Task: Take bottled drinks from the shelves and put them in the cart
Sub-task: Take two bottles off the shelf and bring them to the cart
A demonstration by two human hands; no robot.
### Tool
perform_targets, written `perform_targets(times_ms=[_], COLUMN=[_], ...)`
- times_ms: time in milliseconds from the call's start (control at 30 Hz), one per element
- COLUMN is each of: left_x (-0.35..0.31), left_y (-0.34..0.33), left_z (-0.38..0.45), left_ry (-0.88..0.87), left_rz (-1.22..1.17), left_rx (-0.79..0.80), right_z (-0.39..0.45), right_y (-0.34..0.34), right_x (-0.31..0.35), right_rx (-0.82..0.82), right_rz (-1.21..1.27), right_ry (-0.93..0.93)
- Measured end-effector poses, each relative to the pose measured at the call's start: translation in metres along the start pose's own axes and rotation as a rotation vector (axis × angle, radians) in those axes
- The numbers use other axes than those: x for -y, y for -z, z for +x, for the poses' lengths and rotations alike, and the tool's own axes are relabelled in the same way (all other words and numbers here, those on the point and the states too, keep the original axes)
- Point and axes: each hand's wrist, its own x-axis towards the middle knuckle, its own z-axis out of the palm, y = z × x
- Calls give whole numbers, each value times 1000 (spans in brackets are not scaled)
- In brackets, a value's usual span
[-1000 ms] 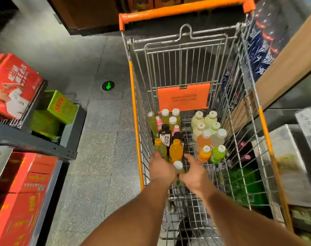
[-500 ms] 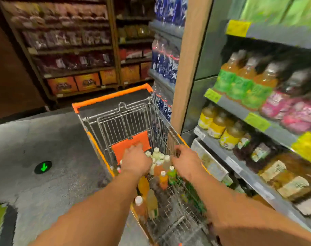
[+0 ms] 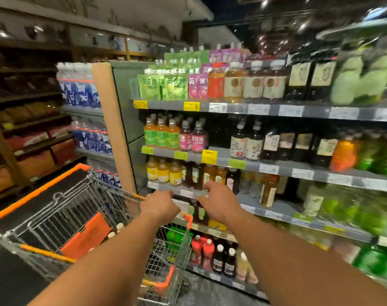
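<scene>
Both forearms extend forward from the bottom edge. The left hand (image 3: 160, 205) is raised over the near right corner of the cart (image 3: 82, 217), fingers loosely curled and holding nothing. The right hand (image 3: 218, 203) is just to its right, the two hands apart, fingers spread toward the shelf front and empty; whether the fingertips touch the shelf edge cannot be told.

Below and left of the left hand stands the wire cart with orange trim; a few bottle caps (image 3: 119, 226) show inside it, beside its orange flap.

Just beyond the right hand's fingertips stands a row of brown bottled drinks (image 3: 214, 176); left of them are yellow-labelled bottles (image 3: 164, 173). Above the hands, a higher shelf carries orange and pink bottles (image 3: 173, 134). The topmost shelf holds green pouches (image 3: 159, 85). Further right the shelves are blurred.
</scene>
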Motion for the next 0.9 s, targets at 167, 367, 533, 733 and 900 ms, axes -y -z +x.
perform_targets(times_ms=[167,367,533,733,900], left_x=[-109,-223,-303,-364,-408], left_y=[-11,-51,-90,-111,-128], left_z=[-53,-148,-230,-268,-257], left_ry=[-210,-435,-621,-674,-651], left_rz=[-5,-40,8,28,-54], left_rx=[-5,107,185,210,229], right_z=[-92,-218,-317,-368,-366], right_y=[93,163,200,235,255], right_x=[-70,-147,-197,-243,-291], right_rx=[-153,-260,-275,-316,-334], right_rz=[-60,-51,-117,-106,-81], right_ry=[-176,-382,-515,-599,-634])
